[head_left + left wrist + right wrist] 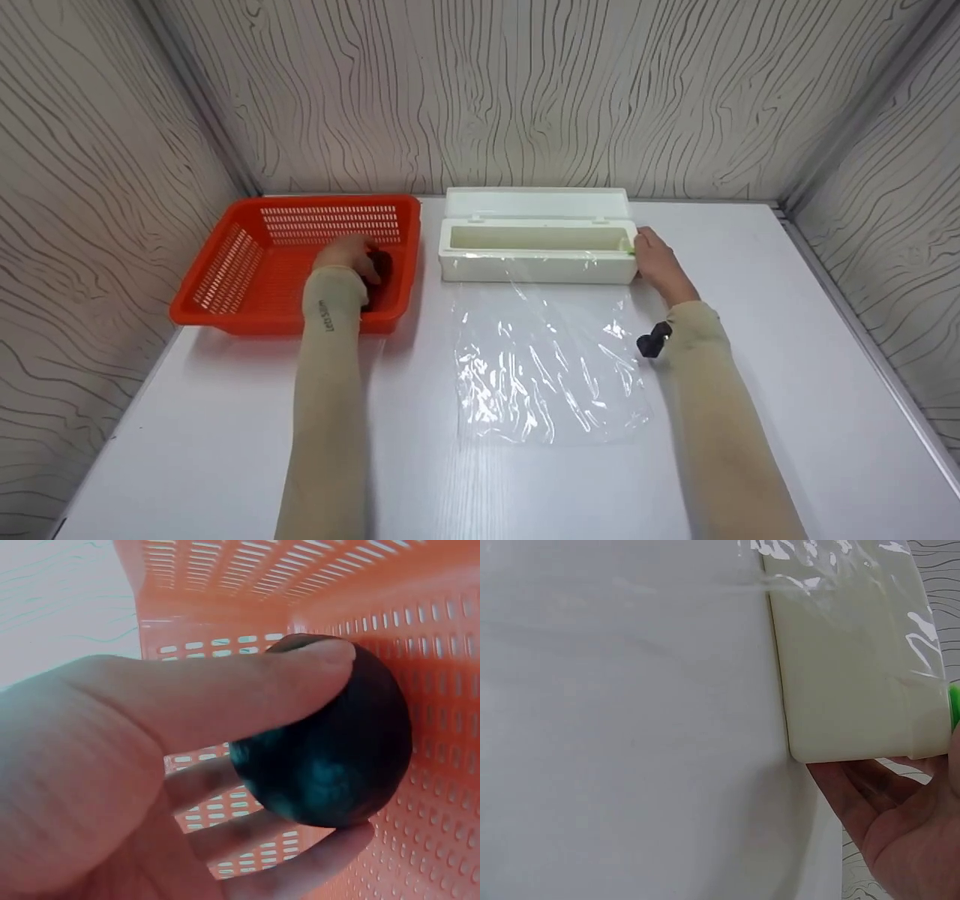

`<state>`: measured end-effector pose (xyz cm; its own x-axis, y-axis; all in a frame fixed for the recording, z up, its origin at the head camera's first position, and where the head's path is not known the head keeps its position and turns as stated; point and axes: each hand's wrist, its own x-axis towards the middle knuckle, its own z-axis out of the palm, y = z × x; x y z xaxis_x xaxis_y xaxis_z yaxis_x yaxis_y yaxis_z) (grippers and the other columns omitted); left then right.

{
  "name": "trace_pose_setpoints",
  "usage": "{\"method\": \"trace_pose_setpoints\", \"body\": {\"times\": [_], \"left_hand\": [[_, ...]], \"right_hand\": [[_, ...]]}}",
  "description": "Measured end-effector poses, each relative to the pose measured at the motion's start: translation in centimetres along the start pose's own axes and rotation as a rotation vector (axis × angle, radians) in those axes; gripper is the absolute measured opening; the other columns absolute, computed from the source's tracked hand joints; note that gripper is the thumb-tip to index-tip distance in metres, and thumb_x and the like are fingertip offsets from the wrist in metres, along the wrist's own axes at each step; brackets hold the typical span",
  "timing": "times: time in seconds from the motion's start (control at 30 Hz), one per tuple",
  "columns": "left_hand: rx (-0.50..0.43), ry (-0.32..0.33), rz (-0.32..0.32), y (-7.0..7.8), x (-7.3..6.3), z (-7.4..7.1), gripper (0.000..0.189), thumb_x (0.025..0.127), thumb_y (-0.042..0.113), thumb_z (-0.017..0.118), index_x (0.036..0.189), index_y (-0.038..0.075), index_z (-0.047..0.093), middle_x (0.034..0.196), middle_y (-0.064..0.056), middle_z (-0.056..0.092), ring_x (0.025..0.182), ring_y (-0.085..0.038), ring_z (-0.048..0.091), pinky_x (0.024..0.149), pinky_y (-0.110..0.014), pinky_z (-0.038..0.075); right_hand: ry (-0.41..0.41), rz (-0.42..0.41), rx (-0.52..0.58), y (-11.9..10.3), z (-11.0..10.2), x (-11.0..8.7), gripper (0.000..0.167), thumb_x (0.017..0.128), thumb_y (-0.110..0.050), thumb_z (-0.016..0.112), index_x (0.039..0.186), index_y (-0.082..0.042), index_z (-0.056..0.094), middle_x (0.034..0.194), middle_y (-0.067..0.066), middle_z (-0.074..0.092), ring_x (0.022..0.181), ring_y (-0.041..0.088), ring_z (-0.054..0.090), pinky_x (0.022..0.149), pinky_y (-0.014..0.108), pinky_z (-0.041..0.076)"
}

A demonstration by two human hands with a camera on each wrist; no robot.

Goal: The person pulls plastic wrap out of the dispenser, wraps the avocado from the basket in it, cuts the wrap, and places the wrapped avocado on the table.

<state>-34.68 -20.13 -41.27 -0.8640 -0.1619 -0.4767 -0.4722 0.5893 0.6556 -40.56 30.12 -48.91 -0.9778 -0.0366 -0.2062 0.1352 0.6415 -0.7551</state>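
Observation:
Inside the red basket, my left hand holds a dark rounded object, nearly black and smooth; its exact kind is unclear. In the left wrist view, the thumb lies across its top and the fingers curl underneath. My right hand grips the right end of a white cling film dispenser, whose lid stands raised at the back. Clear cling film runs from the dispenser's front edge onto the table. Beside the right hand is a small green part at the dispenser's end.
The basket stands at the back left of the white table, with slotted walls around the left hand. Patterned panels close off the back and both sides. A black device is at the right wrist, close to the film's right edge.

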Motion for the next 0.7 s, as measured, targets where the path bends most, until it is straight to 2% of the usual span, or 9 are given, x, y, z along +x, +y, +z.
{"method": "trace_pose_setpoints", "body": {"times": [0.13,0.3,0.33,0.47,0.57,0.7], "left_hand": [[-0.120,0.022,-0.065,-0.05,-0.40,0.11,0.065,0.093,0.003,0.072,0.149,0.026,0.050,0.142,-0.010,0.048,0.125,-0.033,0.050,0.096,-0.050,0.057],[-0.187,0.043,-0.112,0.04,-0.61,0.21,0.062,0.094,0.005,0.071,0.148,0.027,0.049,0.142,-0.009,0.048,0.125,-0.031,0.050,0.098,-0.050,0.056],[-0.187,0.042,-0.114,0.03,-0.57,0.18,0.061,0.094,0.005,0.071,0.147,0.027,0.049,0.142,-0.009,0.048,0.125,-0.031,0.049,0.099,-0.050,0.055],[-0.079,0.025,-0.062,0.01,-0.34,0.05,0.055,0.096,0.006,0.069,0.145,0.024,0.052,0.140,-0.010,0.049,0.123,-0.032,0.051,0.094,-0.049,0.058],[-0.011,0.012,-0.020,-0.09,-0.16,0.02,0.055,0.097,0.006,0.068,0.146,0.026,0.052,0.140,-0.011,0.049,0.122,-0.033,0.052,0.090,-0.048,0.059],[-0.058,0.020,-0.046,-0.12,0.06,0.02,0.058,0.097,0.005,0.068,0.147,0.031,0.052,0.141,-0.009,0.049,0.124,-0.033,0.051,0.093,-0.050,0.057]], "right_hand": [[0.004,0.002,0.005,0.14,0.12,0.12,0.064,0.110,-0.044,0.007,0.164,-0.012,0.019,0.165,0.021,0.033,0.151,0.041,0.033,0.124,0.063,0.023],[0.003,0.000,-0.001,0.02,0.21,0.11,0.064,0.110,-0.044,0.008,0.164,-0.012,0.019,0.166,0.021,0.031,0.153,0.041,0.030,0.125,0.063,0.021],[0.006,-0.003,-0.004,-0.01,0.23,0.13,0.064,0.110,-0.044,0.008,0.164,-0.011,0.020,0.166,0.020,0.032,0.153,0.041,0.030,0.125,0.063,0.021],[0.022,-0.015,-0.023,-0.02,0.24,0.20,0.065,0.110,-0.043,0.006,0.164,-0.010,0.020,0.166,0.021,0.031,0.155,0.042,0.028,0.126,0.062,0.019],[0.032,-0.021,-0.043,0.10,0.26,0.20,0.065,0.109,-0.042,0.006,0.163,-0.009,0.020,0.167,0.022,0.030,0.156,0.044,0.024,0.127,0.062,0.017],[0.025,-0.015,-0.021,0.15,0.31,0.08,0.064,0.110,-0.042,0.007,0.164,-0.010,0.020,0.165,0.022,0.032,0.154,0.043,0.029,0.126,0.062,0.020]]}}
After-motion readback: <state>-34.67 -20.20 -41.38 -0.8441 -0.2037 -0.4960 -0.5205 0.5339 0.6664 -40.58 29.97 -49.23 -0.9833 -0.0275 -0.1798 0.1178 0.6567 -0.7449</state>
